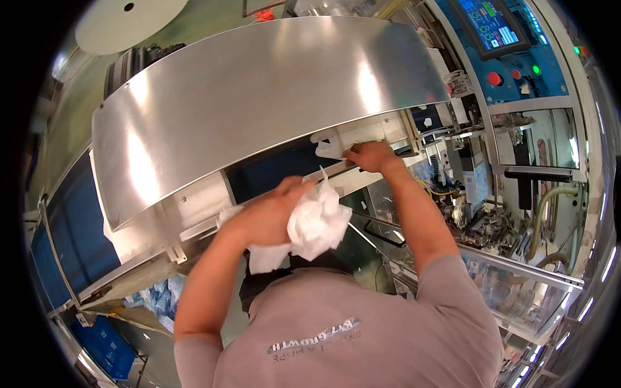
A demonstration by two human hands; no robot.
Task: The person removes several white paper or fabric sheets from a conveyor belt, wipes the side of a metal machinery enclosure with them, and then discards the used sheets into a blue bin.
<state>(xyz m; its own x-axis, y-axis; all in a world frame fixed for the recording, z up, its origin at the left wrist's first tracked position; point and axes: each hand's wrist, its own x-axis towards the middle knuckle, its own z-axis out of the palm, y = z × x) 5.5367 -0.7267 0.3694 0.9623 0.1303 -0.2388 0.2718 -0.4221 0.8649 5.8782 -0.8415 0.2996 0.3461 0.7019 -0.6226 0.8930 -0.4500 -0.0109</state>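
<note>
A crumpled bunch of soft white sheets [318, 223], like tissue or thin cloth, is gripped in my left hand [275, 210] in front of my body. Part of the bunch hangs below the palm. Farther right, my right hand [372, 157] reaches under the edge of a curved metal cover [272, 84]. Its bent fingers are closed at the edge of another white sheet [330, 148], which lies over the dark blue conveyor belt [272, 168]. The fingertips are partly hidden.
At the right stands a machine with a touch screen [491, 26], a red button [495, 79] and exposed mechanisms [485, 223]. A clear-walled box [530, 297] juts out near my right elbow. Blue-and-white packets [158, 297] and a blue crate [107, 346] are at lower left.
</note>
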